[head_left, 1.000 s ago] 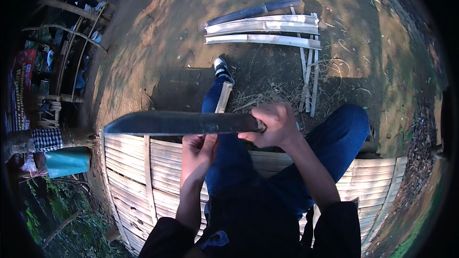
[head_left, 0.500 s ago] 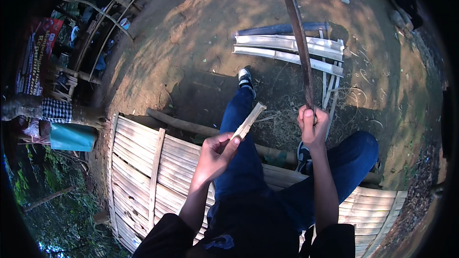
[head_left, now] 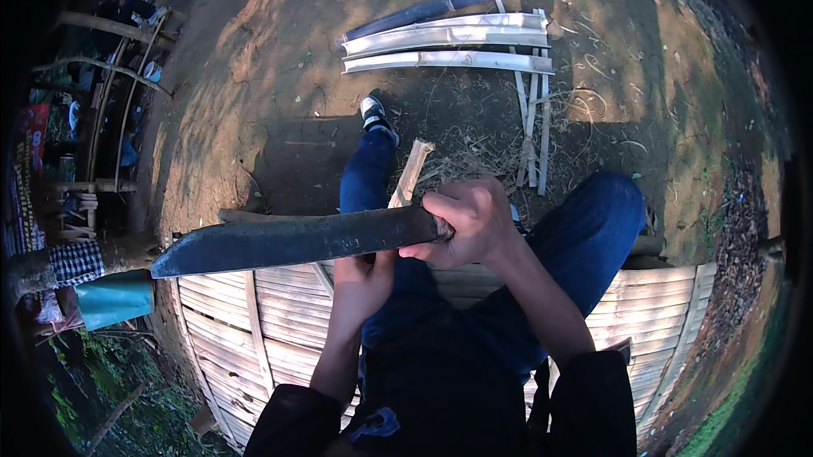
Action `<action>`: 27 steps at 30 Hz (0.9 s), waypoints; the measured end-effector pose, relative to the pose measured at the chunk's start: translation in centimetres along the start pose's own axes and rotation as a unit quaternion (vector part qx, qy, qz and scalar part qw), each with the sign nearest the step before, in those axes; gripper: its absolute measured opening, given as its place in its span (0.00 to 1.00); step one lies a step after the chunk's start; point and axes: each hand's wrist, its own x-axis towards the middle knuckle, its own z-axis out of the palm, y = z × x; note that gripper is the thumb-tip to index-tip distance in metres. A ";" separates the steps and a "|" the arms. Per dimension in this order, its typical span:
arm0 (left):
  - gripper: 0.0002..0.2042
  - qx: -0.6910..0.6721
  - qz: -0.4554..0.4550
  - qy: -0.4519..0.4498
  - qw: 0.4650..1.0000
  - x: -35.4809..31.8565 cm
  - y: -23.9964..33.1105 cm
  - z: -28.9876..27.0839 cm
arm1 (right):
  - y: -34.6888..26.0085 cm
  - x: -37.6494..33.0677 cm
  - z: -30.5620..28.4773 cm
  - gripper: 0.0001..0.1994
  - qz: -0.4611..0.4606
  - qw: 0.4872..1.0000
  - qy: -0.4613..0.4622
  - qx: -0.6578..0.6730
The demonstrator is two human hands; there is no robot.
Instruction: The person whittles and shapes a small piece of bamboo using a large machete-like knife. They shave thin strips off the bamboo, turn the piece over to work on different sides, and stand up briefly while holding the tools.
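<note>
My right hand (head_left: pixel 471 221) is closed round the handle of a machete (head_left: pixel 296 241). Its broad dark blade lies crosswise in front of me, pointing left. Below and behind the blade is my left hand (head_left: pixel 366 279), its fingers mostly covered by the metal. A short split piece of bamboo (head_left: pixel 411 173) rises from behind the blade, tilted a little to the right, its lower end in my left hand. The blade crosses in front of that piece; whether its edge touches the bamboo cannot be made out.
I sit on a bamboo-slat bench (head_left: pixel 296 321). Ahead on the dirt lie split bamboo halves (head_left: pixel 449 36), a dark bamboo pole (head_left: pixel 428 12) and thin strips (head_left: pixel 531 131). Shavings (head_left: pixel 461 156) litter the ground near my feet. A pole structure (head_left: pixel 102 118) stands at the left.
The machete has swung from upright to level, pointing left across the bamboo piece. My right hand has come left and my hands are now close together. The view has shifted too.
</note>
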 end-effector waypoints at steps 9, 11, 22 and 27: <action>0.08 -0.046 0.041 0.000 0.998 1.6 1.5 0.5 | 2.1 -0.6 0.1 0.30 0.030 0.999 0.005 -0.029; 0.08 -0.051 0.056 0.015 0.997 1.7 1.2 0.6 | 2.0 -0.4 0.1 0.31 0.033 0.999 0.001 -0.035; 0.11 -0.058 -0.071 -0.033 0.995 -0.5 1.3 -4.4 | 5.7 -1.6 -0.7 0.26 0.267 0.941 0.129 0.163; 0.12 -0.055 -0.019 -0.019 0.998 0.2 0.6 -3.4 | 0.8 -1.6 0.5 0.29 0.143 0.987 0.014 0.075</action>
